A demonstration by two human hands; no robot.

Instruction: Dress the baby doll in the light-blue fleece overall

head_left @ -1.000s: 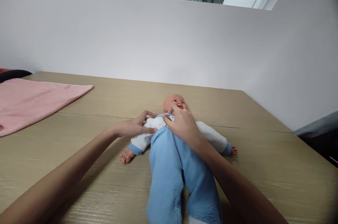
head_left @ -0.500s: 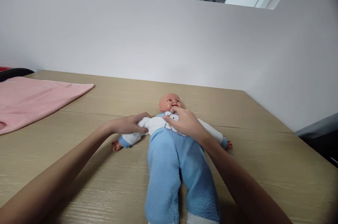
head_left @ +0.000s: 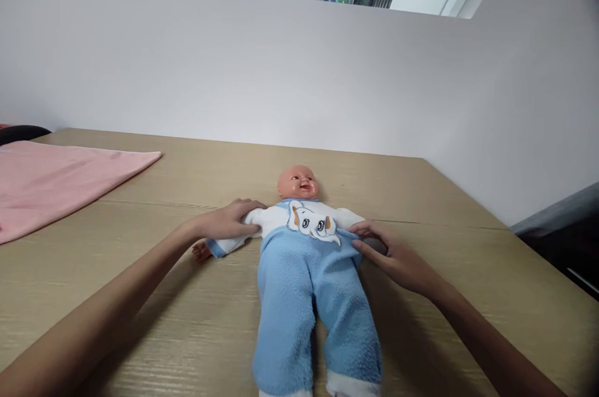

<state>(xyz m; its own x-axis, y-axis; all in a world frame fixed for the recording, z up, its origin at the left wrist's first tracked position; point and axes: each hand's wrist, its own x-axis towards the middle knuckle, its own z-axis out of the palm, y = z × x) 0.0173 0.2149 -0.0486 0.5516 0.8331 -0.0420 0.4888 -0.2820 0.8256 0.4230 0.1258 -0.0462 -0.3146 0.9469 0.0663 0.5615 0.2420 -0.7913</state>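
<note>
A baby doll [head_left: 304,241] lies on its back on the wooden table [head_left: 187,172], head away from me. It wears a white and blue fleece suit with an elephant patch on the chest. My left hand [head_left: 229,222] is closed over the doll's white sleeve on the left side. My right hand [head_left: 393,254] covers the doll's other arm, fingers wrapped round the sleeve at the suit's edge. The doll's bare hand pokes out below my left hand.
A pink cloth [head_left: 51,181] is spread on the table at the far left. A white partition wall [head_left: 281,72] runs along the table's back and right sides. A dark chair back [head_left: 21,133] shows at the left edge.
My right hand has left the doll's chin and chest and moved right onto its arm, uncovering the elephant patch. My left hand stays on the left sleeve.
</note>
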